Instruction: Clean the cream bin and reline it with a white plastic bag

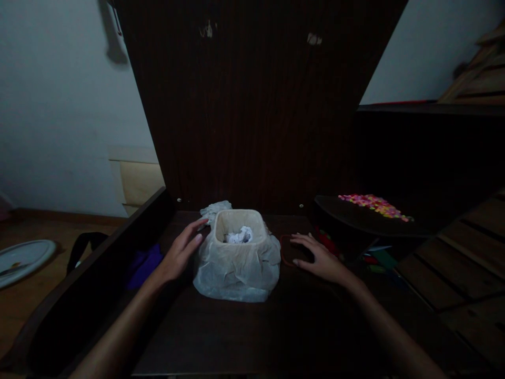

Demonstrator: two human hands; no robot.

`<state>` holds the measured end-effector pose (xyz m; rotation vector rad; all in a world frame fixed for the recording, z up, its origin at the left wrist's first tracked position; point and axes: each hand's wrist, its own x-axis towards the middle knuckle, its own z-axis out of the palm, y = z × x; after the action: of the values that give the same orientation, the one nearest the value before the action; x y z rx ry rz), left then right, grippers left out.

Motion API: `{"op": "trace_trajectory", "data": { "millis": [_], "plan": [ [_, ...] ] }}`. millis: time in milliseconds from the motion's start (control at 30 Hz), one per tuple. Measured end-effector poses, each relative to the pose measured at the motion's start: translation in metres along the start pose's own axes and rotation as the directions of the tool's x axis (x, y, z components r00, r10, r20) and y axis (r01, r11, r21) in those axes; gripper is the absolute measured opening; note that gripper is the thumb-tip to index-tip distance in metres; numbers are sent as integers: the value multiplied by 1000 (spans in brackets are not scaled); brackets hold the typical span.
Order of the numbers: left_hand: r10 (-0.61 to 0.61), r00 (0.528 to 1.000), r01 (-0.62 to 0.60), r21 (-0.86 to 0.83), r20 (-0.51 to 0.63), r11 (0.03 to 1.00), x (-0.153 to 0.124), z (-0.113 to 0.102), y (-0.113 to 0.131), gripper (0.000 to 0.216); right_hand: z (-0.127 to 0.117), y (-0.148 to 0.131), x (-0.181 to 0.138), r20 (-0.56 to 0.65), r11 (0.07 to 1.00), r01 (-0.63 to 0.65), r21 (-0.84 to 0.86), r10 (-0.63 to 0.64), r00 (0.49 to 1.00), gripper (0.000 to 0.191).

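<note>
A small squarish bin stands on the dark wooden surface, with a whitish plastic bag draped around its outside. Crumpled white paper lies inside it. My left hand is just left of the bin, fingers apart and holding nothing. On the other side my right hand hovers with fingers spread, also holding nothing, near a reddish-brown rounded rim on the surface. Bunched plastic sits behind the bin's left corner.
A dark wooden panel rises behind the bin. Purple cloth lies at the left by a raised side board. Small colourful pieces cover part of a curved shelf at the right. A white round object is on the floor.
</note>
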<state>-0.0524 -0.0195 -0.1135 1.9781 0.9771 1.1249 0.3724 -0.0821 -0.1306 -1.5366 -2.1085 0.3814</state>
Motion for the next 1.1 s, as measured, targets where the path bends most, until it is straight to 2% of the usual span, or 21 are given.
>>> {"op": "trace_trajectory", "data": {
  "millis": [33, 100, 200, 300, 433, 533, 633, 767, 833, 933, 1100],
  "plan": [
    [-32, 999, 34, 72, -22, 997, -4, -4, -1, 50, 5, -10, -1, -55, 998, 52, -18, -53, 997, 37],
    [-27, 999, 34, 218, -38, 975, -14, -9, -7, 40, 16, -29, -7, -71, 993, 112, -43, -115, 991, 19],
    [5, 999, -16, 370, 32, 929, -32, -12, -23, 24, 35, -49, -20, 55, 990, 118, -79, -114, 992, 23],
    [-1, 994, -46, 429, 107, 902, -50, -9, -37, 21, 54, -54, -34, 185, 990, 52, -133, -27, 982, 22],
    [-37, 996, -6, 464, 83, 886, -61, 1, -39, 23, 71, -52, -37, 156, 966, -83, -244, 123, 980, 32],
    [-35, 993, -23, 467, 114, 884, -59, 8, -35, 30, 69, -56, -27, 104, 965, -136, -225, 162, 981, 31],
    [-49, 988, -20, 445, 145, 895, -56, 13, -33, 39, 61, -63, -16, 24, 983, -165, -85, 168, 986, 29],
    [-86, 992, 45, 390, 88, 920, -53, 17, -34, 46, 57, -66, -10, -80, 963, -223, 151, 237, 968, 74],
    [-111, 993, 91, 332, 42, 939, -51, 17, -31, 50, 58, -66, -10, -112, 937, -238, 255, 274, 955, 85],
    [-187, 982, 186, 206, -14, 961, -49, 16, -21, 60, 57, -67, -9, -157, 924, -178, 340, 242, 957, 83],
    [-333, 941, 327, -101, -53, 940, -45, 17, -7, 87, 52, -67, 0, -335, 960, -58, 273, 151, 930, 72]
  ]
}}
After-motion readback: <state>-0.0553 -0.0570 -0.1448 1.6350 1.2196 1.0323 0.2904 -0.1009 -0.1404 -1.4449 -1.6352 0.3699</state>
